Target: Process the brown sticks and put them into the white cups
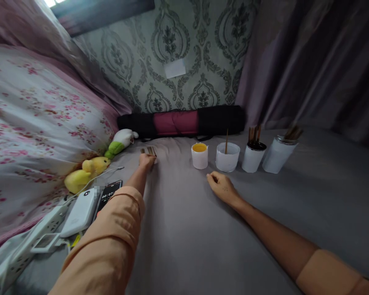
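My left hand [146,160] reaches far forward over the grey sheet [184,229] and closes on a small bunch of brown sticks [149,150] lying flat. My right hand [220,186] rests on the sheet with its fingers curled loosely, holding nothing visible. Just beyond it stands a row of white cups: one with yellow liquid [199,155], one holding a single stick [227,156], one with several dark sticks [253,155], and a tilted jar with sticks [278,153].
A black and pink rolled bag [181,121] lies against the patterned wall. At left are a floral pillow [33,123], yellow [86,172] and green [119,142] plush toys, a phone showing a timer [109,193], a white power bank [80,213] and a power strip [21,250].
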Tool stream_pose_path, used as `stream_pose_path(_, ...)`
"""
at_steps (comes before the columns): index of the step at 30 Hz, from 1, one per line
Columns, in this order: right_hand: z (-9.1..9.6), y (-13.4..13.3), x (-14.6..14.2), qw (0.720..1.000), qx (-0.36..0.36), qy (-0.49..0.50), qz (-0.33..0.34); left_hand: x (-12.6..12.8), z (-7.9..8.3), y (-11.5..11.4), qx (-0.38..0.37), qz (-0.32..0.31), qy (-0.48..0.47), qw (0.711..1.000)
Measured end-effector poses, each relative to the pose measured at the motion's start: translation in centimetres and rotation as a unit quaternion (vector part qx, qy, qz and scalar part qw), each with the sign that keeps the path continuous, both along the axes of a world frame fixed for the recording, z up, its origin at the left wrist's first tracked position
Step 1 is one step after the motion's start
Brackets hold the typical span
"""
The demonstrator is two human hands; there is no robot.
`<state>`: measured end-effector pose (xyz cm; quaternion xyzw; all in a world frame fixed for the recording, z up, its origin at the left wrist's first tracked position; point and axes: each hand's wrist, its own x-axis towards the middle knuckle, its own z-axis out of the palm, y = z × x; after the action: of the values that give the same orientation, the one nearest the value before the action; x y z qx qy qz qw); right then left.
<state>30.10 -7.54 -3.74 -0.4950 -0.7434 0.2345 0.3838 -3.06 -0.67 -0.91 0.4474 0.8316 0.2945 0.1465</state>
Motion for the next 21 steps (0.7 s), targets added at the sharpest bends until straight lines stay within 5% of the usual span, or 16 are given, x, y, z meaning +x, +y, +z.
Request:
stream_pose_path(10,0.1,-0.1,0.0,1.0,0.0,0.003,-0.001,3.8,0.4,-0.7,0.103,0.065,-0.332,0.935)
stream_pose_path(21,0.2,0.0,0.0,1.0,0.004,-0.006,0.0,6.3,-0.3,-2.2,0.179,0.059,-0.501,0.845)
